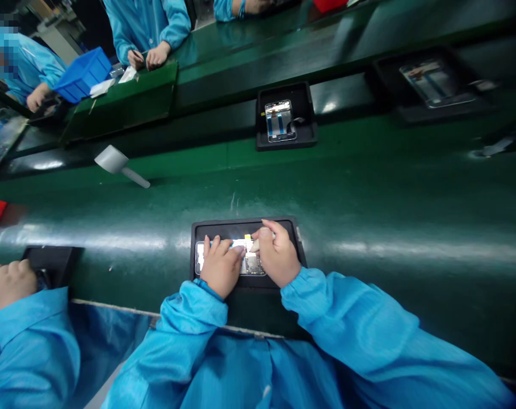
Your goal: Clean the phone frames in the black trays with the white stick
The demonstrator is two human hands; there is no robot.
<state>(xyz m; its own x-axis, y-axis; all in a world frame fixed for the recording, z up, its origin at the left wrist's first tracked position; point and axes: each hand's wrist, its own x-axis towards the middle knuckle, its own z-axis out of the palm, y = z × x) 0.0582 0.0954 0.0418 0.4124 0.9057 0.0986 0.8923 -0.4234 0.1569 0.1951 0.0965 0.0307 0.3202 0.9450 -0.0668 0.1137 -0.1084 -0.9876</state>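
Note:
A black tray lies on the green bench in front of me, with an opened phone set lengthwise in it. The phone's circuit board shows at its right end, and a small yellow tab sticks out at its upper edge. My left hand rests over the phone's left and middle part, fingers spread and lying on it. Between the fingertips of my right hand is a pale, pointed tool, its tip over the phone near my left thumb. My right fingers hide most of this tool.
Beyond lie a black tray with another opened phone and a blurred tray at right. A grey scoop-shaped object lies left of centre. A co-worker's hand is close on my left. Other people sit opposite, near a blue bin.

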